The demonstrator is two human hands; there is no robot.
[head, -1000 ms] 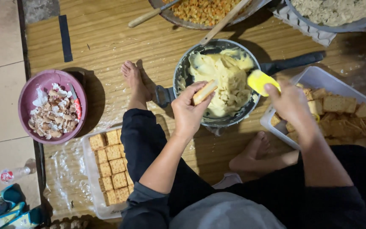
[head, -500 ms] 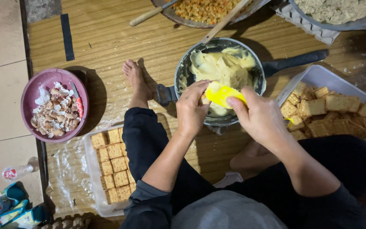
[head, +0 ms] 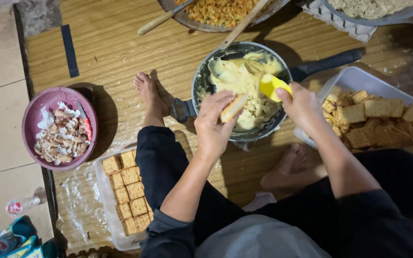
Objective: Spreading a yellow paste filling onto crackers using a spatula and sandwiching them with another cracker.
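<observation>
While my left hand point(head: 213, 125) grips a cracker point(head: 233, 108) over the pan point(head: 206, 67) of yellow filling point(head: 237, 79) mid-floor, my right hand point(head: 302, 107) clasps the yellow spatula point(head: 271, 86) — spreading looks underway, needing a light, level stroke.

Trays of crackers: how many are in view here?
2. One clear tray with neat rows lies by the left knee; one white tray of loosely piled crackers sits beyond the right hand, partly cut off by the frame.
</observation>
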